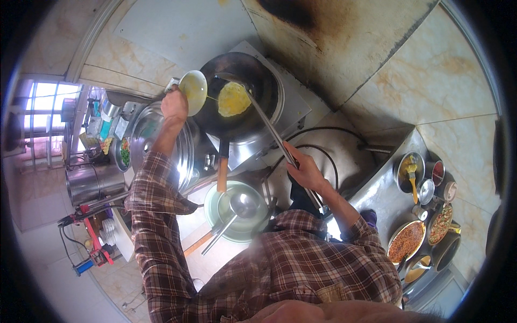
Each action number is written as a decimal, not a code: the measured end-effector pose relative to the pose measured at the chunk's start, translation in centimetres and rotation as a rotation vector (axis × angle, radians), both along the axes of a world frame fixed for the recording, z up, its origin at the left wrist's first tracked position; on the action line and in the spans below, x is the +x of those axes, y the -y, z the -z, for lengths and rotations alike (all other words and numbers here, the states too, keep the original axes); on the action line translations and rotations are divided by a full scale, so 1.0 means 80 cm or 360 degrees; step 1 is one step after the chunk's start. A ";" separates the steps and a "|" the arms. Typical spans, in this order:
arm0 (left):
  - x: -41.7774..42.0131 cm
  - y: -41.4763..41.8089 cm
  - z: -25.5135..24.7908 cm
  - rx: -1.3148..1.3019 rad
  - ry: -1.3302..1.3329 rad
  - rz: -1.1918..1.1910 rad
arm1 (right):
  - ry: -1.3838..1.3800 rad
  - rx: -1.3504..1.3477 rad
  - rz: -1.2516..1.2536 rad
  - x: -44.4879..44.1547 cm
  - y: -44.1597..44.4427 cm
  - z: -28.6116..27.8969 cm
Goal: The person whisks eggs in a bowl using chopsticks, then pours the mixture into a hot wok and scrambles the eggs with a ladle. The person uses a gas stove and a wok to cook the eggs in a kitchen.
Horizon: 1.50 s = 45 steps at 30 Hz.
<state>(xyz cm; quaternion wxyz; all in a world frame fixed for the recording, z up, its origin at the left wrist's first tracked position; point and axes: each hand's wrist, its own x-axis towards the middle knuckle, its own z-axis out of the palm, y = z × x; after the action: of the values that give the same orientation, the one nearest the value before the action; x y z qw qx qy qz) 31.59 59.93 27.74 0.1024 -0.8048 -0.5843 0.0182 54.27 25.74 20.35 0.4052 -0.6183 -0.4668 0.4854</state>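
Observation:
My left hand [175,103] grips a white bowl [194,93] by its rim and tilts it over the left side of a dark wok [210,121]. A thin yellow strand of beaten egg runs from the bowl's edge into the wok. Inside the wok lies a rounded sheet of egg [234,101], pale at its border and yellower in the middle. My right hand [305,171] is closed around the long metal handle of a ladle or turner [266,119]. Its head sits in the wok beside the egg, partly hard to make out. The wok's wooden handle [222,173] points toward me.
Left of the wok is a large round steel lid [141,133], near a bowl of chopped vegetables [125,153]. Below stands a pale green basin [210,202] with a ladle [244,205]. A steel counter [375,194] at right holds several food containers. Black hoses [329,155] curve beside the stove.

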 end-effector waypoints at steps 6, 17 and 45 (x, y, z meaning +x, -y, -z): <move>0.002 0.004 -0.001 -0.0037 0.0024 -0.0014 | -0.0004 -0.0009 0.0011 -0.001 0.002 0.008; 0.001 0.011 -0.006 -0.0052 0.0032 -0.0009 | -0.0003 -0.0009 0.0014 -0.004 0.000 0.000; -0.058 0.001 0.055 0.0164 0.0833 -0.0033 | 0.0401 0.0437 -0.0101 -0.017 0.013 0.021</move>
<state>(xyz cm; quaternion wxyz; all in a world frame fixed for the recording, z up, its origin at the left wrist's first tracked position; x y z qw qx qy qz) 26.94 59.87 23.34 -0.0115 -0.7698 -0.5993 -0.2193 52.94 24.72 18.71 0.4084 -0.5981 -0.5950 0.3484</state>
